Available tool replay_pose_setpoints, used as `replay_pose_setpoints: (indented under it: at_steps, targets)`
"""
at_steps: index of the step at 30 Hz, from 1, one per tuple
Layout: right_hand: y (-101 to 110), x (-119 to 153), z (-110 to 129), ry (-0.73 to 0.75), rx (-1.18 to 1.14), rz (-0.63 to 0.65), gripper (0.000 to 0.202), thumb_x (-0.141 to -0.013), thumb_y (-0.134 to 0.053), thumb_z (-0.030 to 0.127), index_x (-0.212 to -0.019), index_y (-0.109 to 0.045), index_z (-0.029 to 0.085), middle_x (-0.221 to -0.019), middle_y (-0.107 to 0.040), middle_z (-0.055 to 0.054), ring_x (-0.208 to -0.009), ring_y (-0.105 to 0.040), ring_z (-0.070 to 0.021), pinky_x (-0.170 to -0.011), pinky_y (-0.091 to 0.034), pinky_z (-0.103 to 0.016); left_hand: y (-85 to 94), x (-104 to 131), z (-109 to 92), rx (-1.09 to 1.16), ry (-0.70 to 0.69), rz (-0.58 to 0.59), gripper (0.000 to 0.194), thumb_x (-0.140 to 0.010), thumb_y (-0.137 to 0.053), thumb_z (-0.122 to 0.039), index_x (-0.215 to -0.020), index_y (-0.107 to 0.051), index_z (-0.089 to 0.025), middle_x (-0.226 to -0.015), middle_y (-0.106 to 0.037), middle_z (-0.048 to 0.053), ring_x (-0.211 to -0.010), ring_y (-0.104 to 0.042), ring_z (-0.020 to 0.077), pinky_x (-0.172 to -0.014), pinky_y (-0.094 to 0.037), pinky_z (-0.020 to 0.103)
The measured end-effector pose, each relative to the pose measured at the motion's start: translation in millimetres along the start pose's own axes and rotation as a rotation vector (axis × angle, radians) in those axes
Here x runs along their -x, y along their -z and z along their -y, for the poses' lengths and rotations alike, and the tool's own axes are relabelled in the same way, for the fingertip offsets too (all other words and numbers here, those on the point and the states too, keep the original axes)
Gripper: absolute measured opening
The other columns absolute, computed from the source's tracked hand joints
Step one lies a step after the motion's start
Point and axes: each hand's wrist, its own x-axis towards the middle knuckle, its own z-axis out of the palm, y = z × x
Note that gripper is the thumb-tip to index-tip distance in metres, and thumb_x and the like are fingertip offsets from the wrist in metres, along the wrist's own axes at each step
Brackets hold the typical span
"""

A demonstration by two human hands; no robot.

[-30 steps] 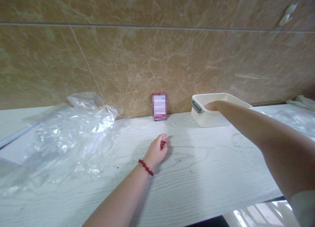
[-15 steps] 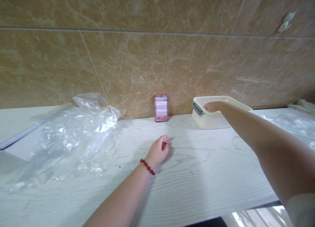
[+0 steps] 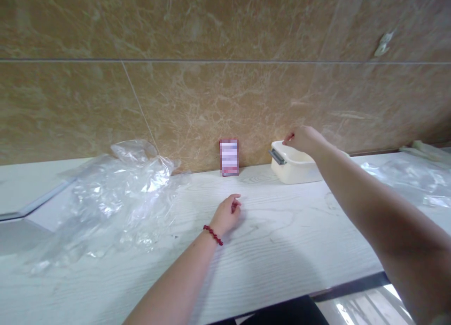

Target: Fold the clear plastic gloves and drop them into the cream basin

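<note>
My left hand [image 3: 227, 214], with a red bead bracelet at the wrist, rests on the white wood-grain table [image 3: 268, 268] with loosely curled fingers and nothing visible between them. My right hand [image 3: 299, 139] is above the near left part of a cream plastic box [image 3: 299, 172] with a grey latch. Its fingers are pinched together, and what they hold, if anything, is too small to make out. Between the hands and the wall, a small card-like item [image 3: 229, 158] with a red border stands upright, its face pixelated.
Crumpled clear plastic [image 3: 123, 198] covers the left part of the table over a white panel. More clear plastic [image 3: 408, 174] lies at the right. A brown marble wall [image 3: 197, 104] rises behind, with a small pale fitting [image 3: 383, 44].
My right hand has risen out of the cream box to above its rim. My left hand has stayed nearly in place. The view has shifted slightly.
</note>
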Motion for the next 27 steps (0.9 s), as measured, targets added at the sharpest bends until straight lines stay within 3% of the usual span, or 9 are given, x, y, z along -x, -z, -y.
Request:
replay_pose_setpoints:
  at_steps: [3,8,11,15,22,27]
  targets:
    - [-14,40,34,0.027,-0.169,0.047,0.019,-0.064,-0.054,0.032,-0.069,-0.064,0.017,-0.062,-0.061,-0.003,-0.059,-0.055,-0.0140,-0.052,-0.035,-0.021,-0.6,0,1,-0.011,0.008,0.005,0.031,-0.071,-0.042,-0.014,-0.103,-0.045,-0.016,-0.084,-0.058,0.003,-0.070,-0.053,0.0097,-0.067,-0.043,0.024]
    - [-71,98,85,0.217,-0.494,0.131,0.016,-0.071,-0.047,0.026,-0.070,-0.062,0.019,-0.068,-0.062,-0.002,-0.061,-0.054,-0.0122,-0.055,-0.038,-0.021,0.3,1,0,-0.028,-0.043,-0.007,0.032,-0.071,-0.042,-0.013,-0.103,-0.045,-0.017,-0.082,-0.057,0.003,-0.068,-0.053,0.0096,-0.065,-0.043,0.023]
    - [-106,117,103,0.264,-0.650,0.018,0.016,-0.073,-0.044,0.023,-0.076,-0.060,0.018,-0.078,-0.061,-0.004,-0.067,-0.054,-0.0123,-0.062,-0.041,-0.023,1.0,2,-3,-0.047,-0.061,-0.021,0.033,-0.071,-0.042,-0.013,-0.103,-0.045,-0.016,-0.081,-0.058,0.004,-0.070,-0.054,0.0111,-0.067,-0.043,0.024]
    - [-135,128,110,0.352,-0.829,-0.108,0.017,-0.076,-0.041,0.022,-0.081,-0.056,0.017,-0.082,-0.058,-0.005,-0.079,-0.052,-0.0132,-0.072,-0.041,-0.026,1.5,2,-7,-0.122,-0.101,-0.037,0.030,-0.070,-0.041,-0.011,-0.099,-0.047,-0.016,-0.083,-0.059,0.004,-0.073,-0.054,0.0134,-0.069,-0.043,0.027]
    - [-148,127,107,0.353,-0.909,-0.003,0.016,-0.076,-0.041,0.025,-0.078,-0.056,0.018,-0.079,-0.058,-0.004,-0.078,-0.053,-0.0135,-0.071,-0.042,-0.027,12.7,4,-8,-0.324,-0.142,-0.059,0.032,-0.069,-0.042,-0.010,-0.099,-0.050,-0.016,-0.088,-0.060,0.005,-0.077,-0.054,0.0134,-0.073,-0.042,0.025]
    - [-149,128,106,0.287,-0.969,0.063,0.018,-0.075,-0.042,0.027,-0.084,-0.055,0.018,-0.083,-0.060,-0.003,-0.074,-0.055,-0.0120,-0.066,-0.044,-0.025,44.6,4,-3,-0.540,0.008,-0.249,0.030,-0.074,-0.040,-0.017,-0.102,-0.050,-0.020,-0.082,-0.060,0.002,-0.066,-0.054,0.0120,-0.069,-0.042,0.025]
